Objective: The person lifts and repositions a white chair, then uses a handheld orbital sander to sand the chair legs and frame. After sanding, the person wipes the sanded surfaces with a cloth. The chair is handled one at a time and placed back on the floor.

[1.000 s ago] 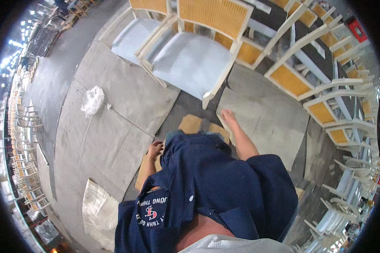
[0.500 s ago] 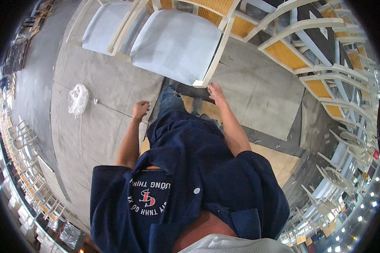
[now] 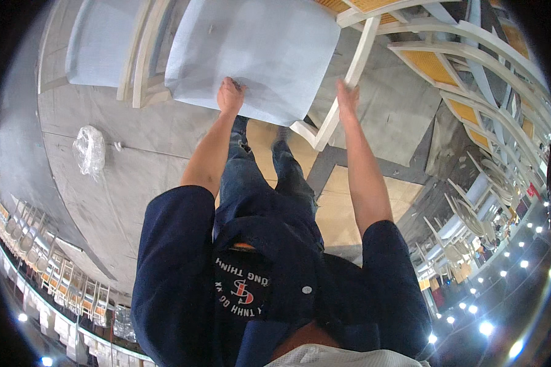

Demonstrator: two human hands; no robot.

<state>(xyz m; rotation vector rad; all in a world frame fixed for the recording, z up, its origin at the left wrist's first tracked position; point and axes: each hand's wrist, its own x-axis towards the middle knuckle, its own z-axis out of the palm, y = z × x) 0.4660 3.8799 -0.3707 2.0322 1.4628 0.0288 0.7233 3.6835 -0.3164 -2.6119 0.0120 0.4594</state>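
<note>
A white wooden armchair [image 3: 328, 131] with a light blue-grey seat [image 3: 257, 49] stands directly in front of me. My left hand [image 3: 231, 96] is over the front part of the seat, its fingers curled closed. Whether anything small is in them I cannot make out. At the chair's white armrest [image 3: 362, 52], on the right side, is my right hand [image 3: 348, 98], touching or very close to it. Motion smears its fingers, so their grip does not show.
Another pale-seated chair [image 3: 104, 43] stands to the left. Chairs with woven cane backs [image 3: 428, 68] line the right. A crumpled clear plastic bag [image 3: 89, 150] lies on the grey floor covering [image 3: 134, 202]. Brown sheet [image 3: 343, 205] lies near my feet.
Both hands have moved up and forward: the left from open air to above the seat, the right from the seat's front corner to the armrest. My view has shifted, and the chair appears closer.
</note>
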